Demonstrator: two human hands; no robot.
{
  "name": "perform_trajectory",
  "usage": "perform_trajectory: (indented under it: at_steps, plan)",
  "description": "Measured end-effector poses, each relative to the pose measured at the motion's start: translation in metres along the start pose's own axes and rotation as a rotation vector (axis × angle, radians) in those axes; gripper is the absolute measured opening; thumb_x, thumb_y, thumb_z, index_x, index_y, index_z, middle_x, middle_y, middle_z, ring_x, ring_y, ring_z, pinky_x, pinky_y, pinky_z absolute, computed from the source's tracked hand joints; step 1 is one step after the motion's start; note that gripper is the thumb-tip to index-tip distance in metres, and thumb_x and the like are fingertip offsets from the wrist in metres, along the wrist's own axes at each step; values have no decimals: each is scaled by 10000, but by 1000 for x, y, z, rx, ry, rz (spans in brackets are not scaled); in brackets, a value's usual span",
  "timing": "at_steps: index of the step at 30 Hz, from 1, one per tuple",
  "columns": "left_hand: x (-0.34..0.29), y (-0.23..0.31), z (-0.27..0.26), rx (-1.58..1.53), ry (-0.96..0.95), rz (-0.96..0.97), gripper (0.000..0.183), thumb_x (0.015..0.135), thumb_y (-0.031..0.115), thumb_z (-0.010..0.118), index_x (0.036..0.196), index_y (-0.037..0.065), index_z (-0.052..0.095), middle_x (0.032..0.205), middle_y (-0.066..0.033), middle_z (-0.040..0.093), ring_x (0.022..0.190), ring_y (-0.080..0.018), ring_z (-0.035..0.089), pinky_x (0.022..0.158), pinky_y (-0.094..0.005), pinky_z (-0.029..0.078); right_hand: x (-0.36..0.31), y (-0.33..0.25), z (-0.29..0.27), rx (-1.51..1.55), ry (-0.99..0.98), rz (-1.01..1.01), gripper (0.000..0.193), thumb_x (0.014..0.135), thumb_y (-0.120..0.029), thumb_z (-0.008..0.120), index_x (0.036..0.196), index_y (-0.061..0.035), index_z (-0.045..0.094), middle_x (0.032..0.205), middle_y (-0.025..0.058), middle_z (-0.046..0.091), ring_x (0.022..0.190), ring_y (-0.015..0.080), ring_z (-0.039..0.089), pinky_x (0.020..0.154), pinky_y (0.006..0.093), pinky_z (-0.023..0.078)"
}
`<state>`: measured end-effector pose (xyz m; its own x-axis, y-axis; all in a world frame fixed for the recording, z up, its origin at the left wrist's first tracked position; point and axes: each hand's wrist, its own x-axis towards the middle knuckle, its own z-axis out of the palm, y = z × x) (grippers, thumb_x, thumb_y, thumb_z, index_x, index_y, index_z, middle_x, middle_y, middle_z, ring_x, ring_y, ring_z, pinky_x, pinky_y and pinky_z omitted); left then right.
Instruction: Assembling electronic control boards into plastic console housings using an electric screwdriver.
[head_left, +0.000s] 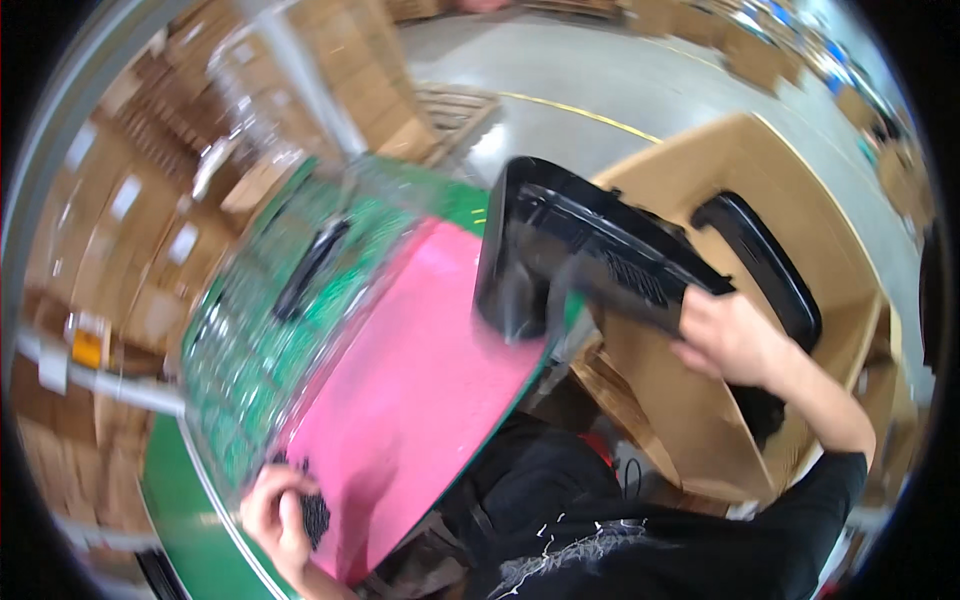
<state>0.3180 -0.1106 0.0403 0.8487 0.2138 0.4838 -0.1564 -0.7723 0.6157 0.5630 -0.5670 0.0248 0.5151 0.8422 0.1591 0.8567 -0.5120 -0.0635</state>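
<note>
My right hand [725, 335] grips one end of a large black plastic housing [610, 240], holding it tilted between the table and a cardboard box. The housing is hollow, with ribs and a slotted grille inside, and its near part is smeared by motion. At the near left of a pink mat [410, 370], my left hand [278, 512] has curled fingers beside a heap of small black pieces [314, 520]. Whatever its fingertips may hold is hidden.
The cardboard box [640, 390] on the right contains another black plastic part [765, 265]. A clear plastic tray [250, 350] with a dark elongated part [312, 268] lies on the green table [190, 500]. Stacked cartons [110, 230] stand on the left.
</note>
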Motion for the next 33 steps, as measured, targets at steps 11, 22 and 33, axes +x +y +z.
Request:
perform_trajectory:
  at_steps: [11, 22, 33]
  plan:
    - [-7, -47, 42, 212, -267, -229, 475, 841, 191, 726, 1259, 22, 575, 1170, -164, 618, 1117, -360, 565, 991, -411, 455, 196, -119, 37, 169, -391, -914, 284, 849, -316, 680, 822, -80, 524, 809, 76, 526, 707, 252, 626, 539, 366, 527]
    - [-21, -83, 37, 543, -35, -173, 143, 808, 164, 714, 897, 64, 665, 877, -68, 633, 877, -257, 576, 744, -385, 423, 593, -133, 126, -336, 73, -247, 450, 838, -191, 645, 1266, -95, 548, 1378, 138, 492, 1326, 332, 464, 1026, 500, 457]
    - [-16, -89, 31, 509, -73, -208, 140, 828, 161, 708, 916, 61, 663, 869, -55, 607, 871, -251, 561, 758, -378, 421, 658, -145, 193, -565, -91, -186, 530, 961, -141, 492, 1473, -30, 410, 1635, 57, 216, 1486, 262, 254, 1124, 520, 343]
